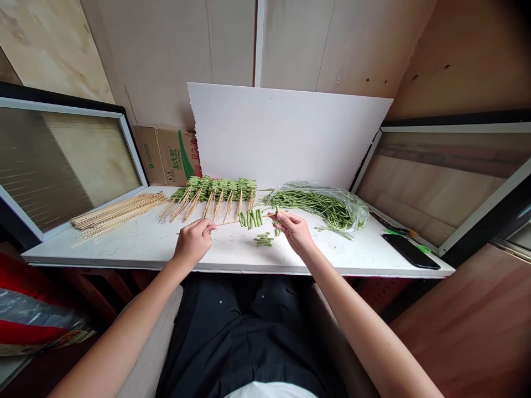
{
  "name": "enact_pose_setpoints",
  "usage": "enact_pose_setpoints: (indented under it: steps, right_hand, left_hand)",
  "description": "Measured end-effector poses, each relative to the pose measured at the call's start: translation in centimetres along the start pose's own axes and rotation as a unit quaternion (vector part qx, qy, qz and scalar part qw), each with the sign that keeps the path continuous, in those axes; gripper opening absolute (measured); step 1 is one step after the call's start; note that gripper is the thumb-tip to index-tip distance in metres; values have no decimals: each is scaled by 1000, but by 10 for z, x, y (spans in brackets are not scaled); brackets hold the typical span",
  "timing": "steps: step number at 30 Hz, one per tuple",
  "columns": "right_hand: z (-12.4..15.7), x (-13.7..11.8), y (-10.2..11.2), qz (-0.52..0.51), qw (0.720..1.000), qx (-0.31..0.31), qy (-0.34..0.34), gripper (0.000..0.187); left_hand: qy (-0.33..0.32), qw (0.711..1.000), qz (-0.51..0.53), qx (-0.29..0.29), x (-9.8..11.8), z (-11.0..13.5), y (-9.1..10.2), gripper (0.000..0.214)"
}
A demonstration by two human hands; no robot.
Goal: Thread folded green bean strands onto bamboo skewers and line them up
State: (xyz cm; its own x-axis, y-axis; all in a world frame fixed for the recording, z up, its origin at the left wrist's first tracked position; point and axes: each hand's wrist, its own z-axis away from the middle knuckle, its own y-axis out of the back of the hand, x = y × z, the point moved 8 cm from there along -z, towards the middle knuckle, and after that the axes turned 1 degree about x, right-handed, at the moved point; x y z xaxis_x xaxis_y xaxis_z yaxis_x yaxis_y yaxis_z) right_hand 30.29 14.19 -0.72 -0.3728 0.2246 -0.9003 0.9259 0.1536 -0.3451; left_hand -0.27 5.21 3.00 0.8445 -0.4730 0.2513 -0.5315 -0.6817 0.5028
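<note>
My left hand (194, 237) is closed around one end of a thin wooden skewer (226, 223), held level above the white table. Several short green bean pieces (250, 219) are threaded across the skewer's middle. At its other end, my right hand (291, 227) pinches a green bean piece (277, 209) between thumb and fingers, close to the tip. Whether the tip has gone into that piece is too small to tell. Below the skewer, a small group of cut bean pieces (264, 239) lies on the tabletop.
Finished bean skewers (224, 190) are stacked at the back, left of centre. Bare skewers (120, 213) lie farther left. Long green beans (319, 203) in a clear plastic bag (357, 213) sit back right. A black phone (410, 251) rests near the right edge; a cardboard box (166, 156) stands behind.
</note>
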Motion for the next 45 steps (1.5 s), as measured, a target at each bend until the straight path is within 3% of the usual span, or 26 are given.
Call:
enact_pose_setpoints:
  steps: [6, 14, 23, 30, 35, 40, 45]
  right_hand:
    - [6, 2, -6, -29, 999, 20, -5, 40]
    - [19, -24, -24, -61, 997, 28, 45, 33]
    - [29, -44, -34, 5, 994, 11, 105, 33]
    - [34, -56, -39, 34, 990, -2, 140, 32]
    - [36, -51, -40, 65, 988, 2, 137, 32]
    - [36, -42, -36, 68, 990, 40, 119, 31]
    - [34, -42, -37, 67, 993, 36, 95, 34]
  left_hand:
    - [-2, 1000, 4, 5, 1, 2, -2, 25]
    - [5, 999, 38, 20, 4, 5, -6, 25]
    - [39, 987, 119, -96, -4, 3, -23, 26]
    - [33, 981, 133, -135, -6, 9, -35, 21]
    - [20, 976, 151, -156, 2, 13, -41, 23]
    - [16, 983, 148, -110, 13, 7, -30, 25]
    - [9, 992, 115, -47, 11, -2, -11, 32]
